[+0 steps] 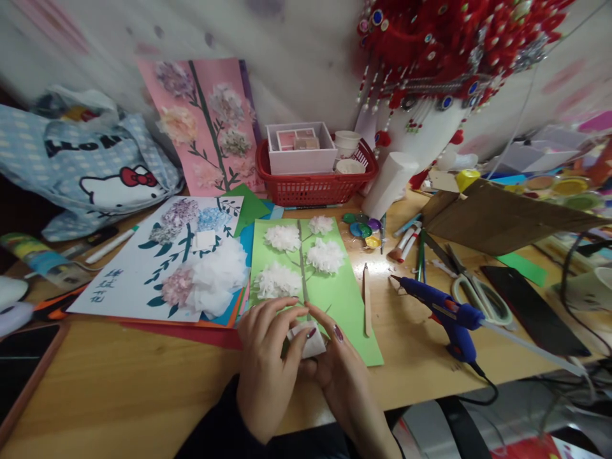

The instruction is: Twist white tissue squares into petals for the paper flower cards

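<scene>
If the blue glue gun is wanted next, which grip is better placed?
Probably the right grip: the blue glue gun lies on that side, nearer it than the left grip. Both grips are at the white piece.

Folded paper (pixel 314 346) wht; sheet (pixel 342 309) lt grn, its flowers (pixel 278 280) wht; bag (pixel 26 143) blu/wht check; glue gun (pixel 437 299) dk blu.

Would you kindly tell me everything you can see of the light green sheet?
The light green sheet looks like paper or card and lies flat on the wooden table. A dark stem runs down it, with two ruffled white flowers on each side, apparently tissue. The left hand and right hand, holding a small white piece, hide part of its lower end; whether they touch it is unclear. A wooden stick lies across its right edge.
</scene>
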`<state>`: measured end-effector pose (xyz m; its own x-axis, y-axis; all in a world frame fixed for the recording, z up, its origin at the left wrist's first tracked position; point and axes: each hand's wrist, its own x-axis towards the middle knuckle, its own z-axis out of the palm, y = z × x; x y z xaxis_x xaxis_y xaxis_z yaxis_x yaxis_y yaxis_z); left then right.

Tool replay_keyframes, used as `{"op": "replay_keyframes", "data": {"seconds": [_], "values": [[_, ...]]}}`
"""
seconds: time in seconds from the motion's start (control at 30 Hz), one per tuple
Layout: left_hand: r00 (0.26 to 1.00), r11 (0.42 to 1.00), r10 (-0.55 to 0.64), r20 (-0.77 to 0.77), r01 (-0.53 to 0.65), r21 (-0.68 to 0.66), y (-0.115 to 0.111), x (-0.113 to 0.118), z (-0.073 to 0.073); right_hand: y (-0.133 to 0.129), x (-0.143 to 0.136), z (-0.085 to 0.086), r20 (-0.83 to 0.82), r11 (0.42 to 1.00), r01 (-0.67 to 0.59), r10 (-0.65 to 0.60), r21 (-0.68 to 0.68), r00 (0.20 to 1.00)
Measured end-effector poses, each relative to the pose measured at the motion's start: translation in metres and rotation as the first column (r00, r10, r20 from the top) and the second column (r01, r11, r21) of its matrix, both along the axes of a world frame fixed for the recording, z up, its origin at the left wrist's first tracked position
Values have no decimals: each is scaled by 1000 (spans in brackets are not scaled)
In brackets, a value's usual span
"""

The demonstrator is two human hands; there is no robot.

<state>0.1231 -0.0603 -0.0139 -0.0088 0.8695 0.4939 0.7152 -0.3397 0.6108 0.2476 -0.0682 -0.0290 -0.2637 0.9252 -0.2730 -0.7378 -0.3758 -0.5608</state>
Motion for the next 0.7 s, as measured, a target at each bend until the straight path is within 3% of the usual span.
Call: {"op": "replay_keyframes", "data": {"seconds": [0.4, 0.7], "values": [[997, 998, -22, 71, 26, -57, -1, -1, -1, 0, 1, 1, 27, 1000, 1, -1, -3, 1000], [998, 1000, -14, 66, 16, -26, 0, -6, 2, 1, 0, 3, 32, 1000, -17, 17, 0, 999]]}}
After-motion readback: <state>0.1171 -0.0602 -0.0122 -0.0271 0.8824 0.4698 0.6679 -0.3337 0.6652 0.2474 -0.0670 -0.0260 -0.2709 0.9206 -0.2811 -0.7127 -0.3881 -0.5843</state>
